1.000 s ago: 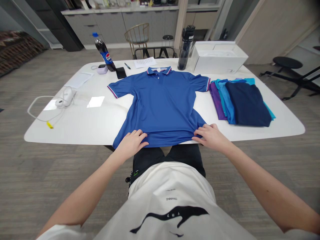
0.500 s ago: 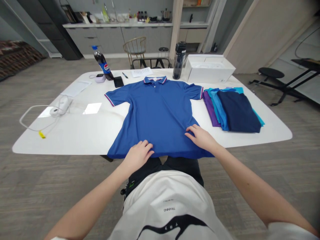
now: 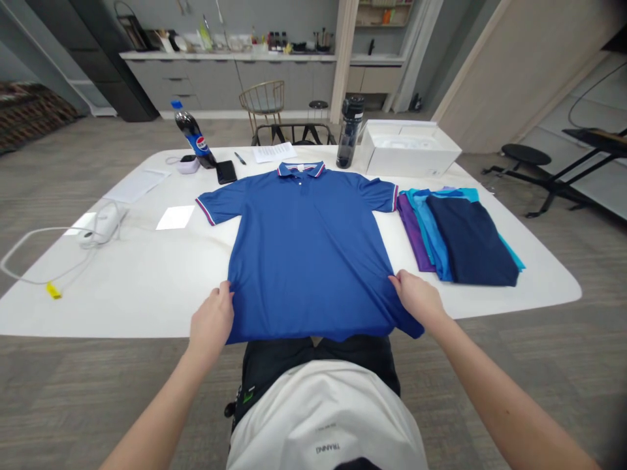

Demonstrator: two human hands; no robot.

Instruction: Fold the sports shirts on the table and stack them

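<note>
A blue polo shirt [image 3: 308,254] lies spread on the white table, collar toward the far side and hem hanging over the near edge. Its collar and sleeve cuffs carry red and white stripes. My left hand [image 3: 211,320] is closed on the shirt's left side seam, low down near the hem. On the opposite side, my right hand [image 3: 418,299] pinches the right side edge a little above the hem. Cloth creases run from the right-hand pinch toward the middle.
Folded clothes [image 3: 470,238] lie right of the shirt, with a white box [image 3: 409,150] and dark water bottle [image 3: 349,134] behind. At left are a cola bottle [image 3: 193,136], a phone [image 3: 226,172], papers [image 3: 137,186] and a white power strip [image 3: 100,225] with its cable on the table [image 3: 147,287].
My left hand has moved left from the hem's middle to the shirt's left edge and closed on it. My right hand has shifted right and grips the right edge. The view tilts up slightly.
</note>
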